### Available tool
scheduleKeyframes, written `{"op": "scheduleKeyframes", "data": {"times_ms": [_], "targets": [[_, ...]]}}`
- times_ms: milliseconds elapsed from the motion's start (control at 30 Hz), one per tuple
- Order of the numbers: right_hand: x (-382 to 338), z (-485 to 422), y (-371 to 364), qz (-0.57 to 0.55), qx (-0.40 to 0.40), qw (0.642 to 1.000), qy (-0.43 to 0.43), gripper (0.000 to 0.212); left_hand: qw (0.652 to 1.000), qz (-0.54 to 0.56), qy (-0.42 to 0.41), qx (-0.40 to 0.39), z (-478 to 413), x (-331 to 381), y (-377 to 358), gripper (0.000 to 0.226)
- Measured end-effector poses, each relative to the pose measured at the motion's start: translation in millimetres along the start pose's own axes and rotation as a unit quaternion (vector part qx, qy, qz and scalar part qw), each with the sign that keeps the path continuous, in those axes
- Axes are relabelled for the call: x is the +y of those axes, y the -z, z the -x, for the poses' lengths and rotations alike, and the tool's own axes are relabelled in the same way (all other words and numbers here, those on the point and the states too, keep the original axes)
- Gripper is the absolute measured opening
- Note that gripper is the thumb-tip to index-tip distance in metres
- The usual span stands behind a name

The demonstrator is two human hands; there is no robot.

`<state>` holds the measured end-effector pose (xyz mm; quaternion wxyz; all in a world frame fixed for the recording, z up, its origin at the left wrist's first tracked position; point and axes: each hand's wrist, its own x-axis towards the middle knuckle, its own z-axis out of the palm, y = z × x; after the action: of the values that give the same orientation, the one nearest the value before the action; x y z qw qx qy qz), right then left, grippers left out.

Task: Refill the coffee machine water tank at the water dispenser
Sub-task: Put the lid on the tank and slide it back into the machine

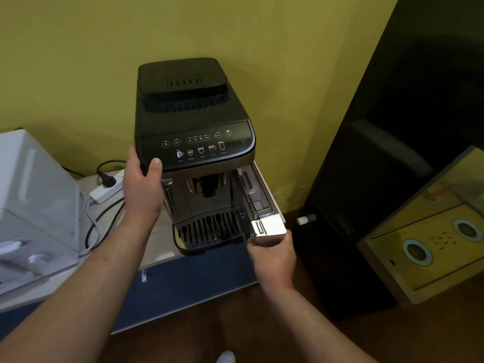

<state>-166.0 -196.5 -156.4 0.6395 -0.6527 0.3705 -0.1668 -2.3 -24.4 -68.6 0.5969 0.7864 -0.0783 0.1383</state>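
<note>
A black coffee machine (193, 119) with a lit touch panel stands on a pale counter against a yellow wall. My left hand (142, 183) grips its front left corner, thumb resting on the panel's edge. On the machine's right side the clear water tank (255, 197) with a silver front cap sticks partly out toward me. My right hand (273, 254) is closed around that silver front end from below. I cannot tell how much water is in the tank.
A white appliance (34, 195) stands on the counter (157, 239) at left, with a white power strip (104, 192) and cables beside it. A tall black cabinet (379, 153) rises at right. A mirrored yellow box (429, 239) sits at far right. Blue cupboard fronts lie below.
</note>
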Motion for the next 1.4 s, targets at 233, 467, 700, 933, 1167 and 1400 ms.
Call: {"op": "scheduleKeyframes", "data": {"times_ms": [233, 467, 700, 933, 1167, 1400], "targets": [[-1.5, -7.0, -8.4, 0.003, 0.002, 1.000, 0.007, 0.056, 1.000, 0.004, 0.003, -0.007, 1.1, -2.1, 2.8, 0.045], [-18.9, -26.9, -22.3, 0.009, -0.016, 1.000, 0.025, 0.051, 1.000, -0.008, 0.011, -0.010, 0.7, -1.7, 5.4, 0.046], [-17.3, -43.6, -2.6, 0.045, -0.137, 0.988, 0.046, 0.043, 1.000, -0.008, 0.014, -0.025, 0.0, -4.3, 9.8, 0.051], [-19.2, -72.1, 17.8, 0.093, -0.244, 0.962, 0.077, 0.033, 0.999, 0.001, 0.015, -0.037, -0.6, -7.1, 10.9, 0.054], [-11.7, -79.5, 16.6, 0.083, -0.248, 0.960, 0.097, 0.036, 1.000, -0.002, 0.004, -0.028, 0.1, -6.5, 8.4, 0.051], [-21.4, -88.0, 4.3, 0.070, -0.239, 0.962, 0.111, 0.031, 1.000, 0.002, 0.012, -0.022, 0.0, -5.5, 8.3, 0.049]]}}
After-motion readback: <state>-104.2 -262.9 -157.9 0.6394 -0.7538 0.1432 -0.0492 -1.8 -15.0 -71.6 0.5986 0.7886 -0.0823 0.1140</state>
